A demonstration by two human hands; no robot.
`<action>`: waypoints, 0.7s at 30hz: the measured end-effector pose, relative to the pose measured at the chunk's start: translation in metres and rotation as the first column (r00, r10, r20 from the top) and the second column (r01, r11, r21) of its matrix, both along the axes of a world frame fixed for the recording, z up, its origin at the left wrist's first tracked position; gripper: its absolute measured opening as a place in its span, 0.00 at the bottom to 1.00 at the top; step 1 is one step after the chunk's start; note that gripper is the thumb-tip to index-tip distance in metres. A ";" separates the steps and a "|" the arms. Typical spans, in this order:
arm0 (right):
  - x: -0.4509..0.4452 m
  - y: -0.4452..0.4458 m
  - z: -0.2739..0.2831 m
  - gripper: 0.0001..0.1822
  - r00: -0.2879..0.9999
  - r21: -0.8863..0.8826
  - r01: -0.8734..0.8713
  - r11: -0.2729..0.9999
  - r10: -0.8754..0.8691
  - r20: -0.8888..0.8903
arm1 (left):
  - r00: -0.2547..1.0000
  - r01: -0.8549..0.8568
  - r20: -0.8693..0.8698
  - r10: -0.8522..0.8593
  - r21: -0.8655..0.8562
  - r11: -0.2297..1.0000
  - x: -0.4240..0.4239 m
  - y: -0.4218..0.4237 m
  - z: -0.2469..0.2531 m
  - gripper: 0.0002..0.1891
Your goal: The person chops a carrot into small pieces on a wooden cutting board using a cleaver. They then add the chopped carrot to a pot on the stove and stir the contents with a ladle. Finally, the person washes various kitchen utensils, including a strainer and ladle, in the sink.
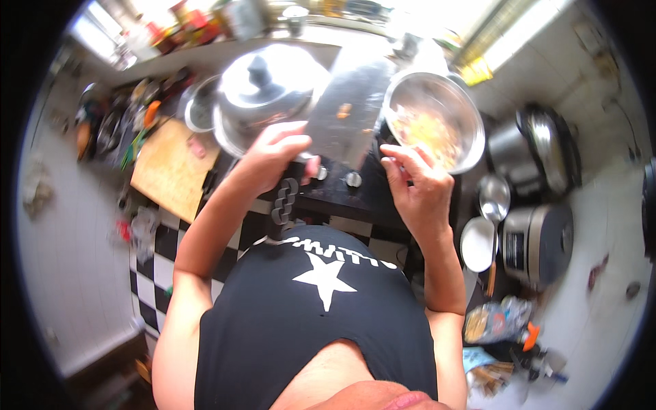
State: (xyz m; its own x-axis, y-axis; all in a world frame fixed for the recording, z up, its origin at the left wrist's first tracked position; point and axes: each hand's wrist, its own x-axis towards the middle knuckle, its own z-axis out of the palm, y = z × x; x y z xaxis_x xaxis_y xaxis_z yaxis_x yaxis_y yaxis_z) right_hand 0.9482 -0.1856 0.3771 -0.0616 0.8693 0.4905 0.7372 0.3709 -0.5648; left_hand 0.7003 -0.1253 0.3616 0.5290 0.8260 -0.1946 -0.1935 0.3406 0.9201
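My left hand (pixel 279 154) is around the upper end of a black pan handle (pixel 285 202) with a braided pattern, beside a wide metal pan (pixel 225 130). A shiny domed lid (pixel 274 77) with a black knob sits on that pan. My right hand (pixel 420 179) is at the near rim of a round metal pot (pixel 476 138), its fingers bent and thumb near the index finger; whether anything is between them cannot be told. Yellow and brownish food (pixel 425 130) lies in the pot, with haze over it. Between the vessels, food bits lie on the shiny metal stove surface (pixel 348 113).
A wooden cutting board (pixel 171 164) with a pink piece on it is left. Right are a metal cooker (pixel 530 154), a ladle (pixel 494 200), a white bowl (pixel 476 246) and a rice cooker (pixel 538 246). Stove knobs (pixel 353 179) face me. Blurred containers (pixel 192 25) line the sill.
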 end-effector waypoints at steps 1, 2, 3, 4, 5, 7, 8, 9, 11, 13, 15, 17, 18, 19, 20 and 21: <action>0.005 -0.008 -0.001 0.06 0.995 -0.124 0.038 0.992 -0.048 -0.084 | 0.999 -0.011 -0.053 0.013 0.037 0.999 -0.006 -0.004 0.008 0.17; 0.025 -0.014 -0.013 0.06 0.990 -0.067 0.123 0.990 -0.127 -0.065 | 0.998 0.007 -0.062 -0.004 0.051 0.999 -0.019 -0.006 0.012 0.18; 0.055 -0.020 -0.036 0.05 0.972 0.075 0.232 0.970 -0.229 -0.046 | 0.990 -0.040 -0.133 0.046 0.048 0.998 -0.033 -0.008 0.014 0.18; 0.079 -0.036 -0.045 0.06 0.911 -0.075 0.412 0.908 -0.412 0.018 | 0.985 -0.131 -0.109 0.133 0.027 0.991 -0.057 -0.014 0.005 0.15; 0.116 -0.052 -0.068 0.06 0.823 -0.091 0.568 0.818 -0.561 0.092 | 0.987 -0.160 -0.004 0.161 0.105 0.981 -0.085 -0.018 -0.006 0.12; 0.220 -0.111 -0.135 0.08 0.642 -0.029 0.754 0.656 -0.727 0.245 | 0.860 -0.498 0.081 0.504 -0.080 0.863 -0.143 -0.025 -0.018 0.09; 0.246 -0.140 -0.150 0.09 0.463 -0.061 0.873 0.485 -0.781 0.418 | 0.820 -0.543 0.179 0.544 -0.058 0.838 -0.184 -0.026 -0.033 0.09; 0.271 -0.172 -0.166 0.13 0.372 -0.121 0.922 0.368 -0.752 0.545 | 0.766 -0.590 0.280 0.579 -0.051 0.806 -0.221 -0.024 -0.051 0.09; 0.301 -0.209 -0.191 0.16 0.221 -0.080 0.972 0.219 -0.753 0.620 | 0.815 -0.527 0.289 0.503 0.008 0.850 -0.248 -0.029 -0.053 0.10; 0.319 -0.219 -0.206 0.18 0.127 -0.097 0.992 0.083 -0.726 0.676 | 0.687 -0.715 0.162 0.708 -0.019 0.699 -0.306 -0.037 -0.093 0.10; 0.330 -0.215 -0.210 0.20 0.133 -0.215 0.976 -0.038 -0.677 0.724 | 0.582 -0.757 0.189 0.791 -0.231 0.612 -0.407 -0.047 -0.157 0.12; 0.331 -0.223 -0.211 0.20 0.154 -0.261 0.961 -0.094 -0.600 0.785 | 0.493 -0.825 0.077 0.867 -0.276 0.493 -0.453 -0.051 -0.201 0.14; 0.335 -0.228 -0.214 0.19 0.186 -0.299 0.948 -0.110 -0.572 0.799 | 0.456 -0.837 0.063 0.888 -0.307 0.452 -0.468 -0.053 -0.220 0.14; 0.343 -0.236 -0.218 0.19 0.212 -0.328 0.936 -0.127 -0.540 0.814 | 0.418 -0.845 0.051 0.907 -0.346 0.409 -0.474 -0.059 -0.240 0.16; 0.351 -0.249 -0.220 0.18 0.204 -0.296 0.950 -0.095 -0.529 0.824 | 0.413 -0.848 0.001 0.911 -0.363 0.386 -0.471 -0.062 -0.258 0.17; 0.355 -0.252 -0.229 0.17 0.222 -0.286 0.957 -0.046 -0.516 0.827 | 0.375 -0.866 -0.044 0.926 -0.375 0.332 -0.483 -0.075 -0.271 0.19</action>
State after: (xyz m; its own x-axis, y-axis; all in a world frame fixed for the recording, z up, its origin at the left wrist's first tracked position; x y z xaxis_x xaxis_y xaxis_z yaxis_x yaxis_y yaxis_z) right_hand 1.3034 -0.4372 0.1486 0.9096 0.4109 -0.0622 0.4136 -0.8809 0.2302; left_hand 0.2171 -0.2002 0.0902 -0.4521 0.7297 -0.5131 -0.6730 0.0986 0.7331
